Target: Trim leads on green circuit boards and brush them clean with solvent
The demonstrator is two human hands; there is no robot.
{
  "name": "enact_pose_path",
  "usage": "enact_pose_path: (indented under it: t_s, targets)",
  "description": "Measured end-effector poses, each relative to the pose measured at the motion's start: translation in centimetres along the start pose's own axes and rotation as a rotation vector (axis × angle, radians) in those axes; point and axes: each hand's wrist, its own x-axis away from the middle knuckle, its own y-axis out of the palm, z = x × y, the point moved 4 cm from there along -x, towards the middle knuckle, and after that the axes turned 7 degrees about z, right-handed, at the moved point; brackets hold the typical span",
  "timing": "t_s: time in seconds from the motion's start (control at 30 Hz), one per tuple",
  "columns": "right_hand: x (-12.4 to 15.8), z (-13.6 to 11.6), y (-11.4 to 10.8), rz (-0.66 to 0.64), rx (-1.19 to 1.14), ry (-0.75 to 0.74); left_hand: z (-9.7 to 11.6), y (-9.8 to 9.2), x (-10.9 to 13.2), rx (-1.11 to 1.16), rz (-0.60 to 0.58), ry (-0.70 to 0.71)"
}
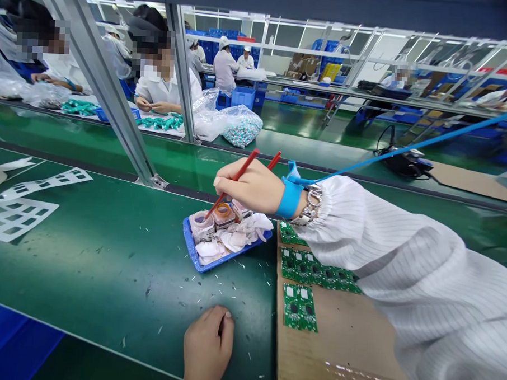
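My right hand (254,184), with a blue wrist strap, is closed around a thin red stick (245,164) whose tip dips into the mouth of a small jar (201,224). A second red stick (274,160) shows behind the same hand. The jar stands in a blue tray (203,268) beside an orange-rimmed jar (224,214) and crumpled white wipes (234,240). My left hand (209,339) rests as a loose fist on the green table, below the tray. Nothing shows in it. Green circuit boards (300,307) lie on cardboard (339,339) under my right sleeve.
White cut-out sheets (19,218) lie at the left. A metal post (102,82) rises from the table's far edge. Across the line, people in white handle green parts (162,121) near a filled plastic bag (241,128). A blue cord (406,147) runs from my wrist rightward.
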Motion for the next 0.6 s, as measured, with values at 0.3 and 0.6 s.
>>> enact_pose_path:
  t_s: [0.3, 0.6]
  targets:
    - [0.2, 0.3, -1.4, 0.109, -0.065, 0.031, -0.8, -0.5, -0.6, 0.014, -0.012, 0.047]
    - [-1.1, -0.4, 0.4, 0.113, 0.073, -0.061, 0.4, -0.4, -0.1, -0.006, -0.006, 0.001]
